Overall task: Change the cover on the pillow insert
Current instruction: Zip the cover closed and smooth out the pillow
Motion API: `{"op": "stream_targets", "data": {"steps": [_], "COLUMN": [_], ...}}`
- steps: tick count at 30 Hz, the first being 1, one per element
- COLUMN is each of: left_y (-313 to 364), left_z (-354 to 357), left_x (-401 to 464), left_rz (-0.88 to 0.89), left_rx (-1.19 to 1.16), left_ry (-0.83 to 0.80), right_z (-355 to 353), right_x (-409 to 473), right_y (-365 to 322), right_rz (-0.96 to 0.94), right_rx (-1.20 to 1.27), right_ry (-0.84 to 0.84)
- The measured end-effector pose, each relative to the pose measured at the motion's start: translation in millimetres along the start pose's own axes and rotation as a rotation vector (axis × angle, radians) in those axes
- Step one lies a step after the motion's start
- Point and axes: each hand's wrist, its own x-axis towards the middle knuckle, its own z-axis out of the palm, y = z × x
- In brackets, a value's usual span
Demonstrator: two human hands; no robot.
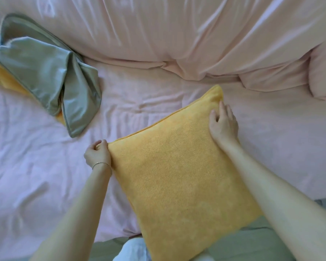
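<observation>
A square pillow in a yellow fuzzy cover (177,170) lies tilted on the pink bed, its near corner over the bed's edge. My left hand (97,154) pinches the pillow's left corner with curled fingers. My right hand (223,123) rests on the pillow near its far right corner, fingers bent and pressing into the cover's edge. A crumpled grey-green satin cover (45,72) lies at the far left of the bed, with yellow fabric (6,78) showing under it.
The pink sheet (45,166) covers the mattress. A bunched pink duvet (177,34) lies along the far side, and a pink pillow (324,72) sits at the right. Green fabric and something white (134,247) show below the bed's near edge.
</observation>
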Motion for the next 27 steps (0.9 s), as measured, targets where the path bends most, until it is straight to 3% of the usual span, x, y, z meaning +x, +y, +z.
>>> {"op": "stream_targets", "data": {"steps": [4,9,12,16,19,22,25,27], "left_y": [45.7,107.0,101.7,43.5,-10.6,-46.7,-63.1,-73.4], "left_z": [10.2,33.6,34.0,22.5,4.7,-18.8,-36.8,-43.5], "left_x": [1.9,19.1,11.1,-60.9,-103.6,-86.1,-71.7,-79.8], "left_rz": [0.146,0.356,0.469,0.905,1.105,0.944,0.670,0.603], "left_rx": [-0.094,-0.127,0.081,0.451,0.782,0.874,0.692,0.620], "left_ry": [0.016,-0.108,-0.174,-0.205,-0.345,-0.371,-0.459,-0.443], "right_z": [-3.5,-15.0,-10.3,11.0,24.3,26.0,23.4,25.1], "right_x": [0.1,-7.1,-34.4,-86.4,-109.4,-121.5,-139.5,-156.0], "right_y": [-22.3,-25.1,-14.0,6.7,29.4,66.7,93.1,94.1], "right_rz": [-0.046,-0.133,-0.233,-0.468,-0.404,-0.147,0.142,0.207], "right_rx": [-0.019,-0.021,-0.049,-0.158,-0.236,-0.205,-0.042,-0.047], "right_ry": [-0.035,0.031,0.080,0.058,-0.092,-0.173,-0.222,-0.188]}}
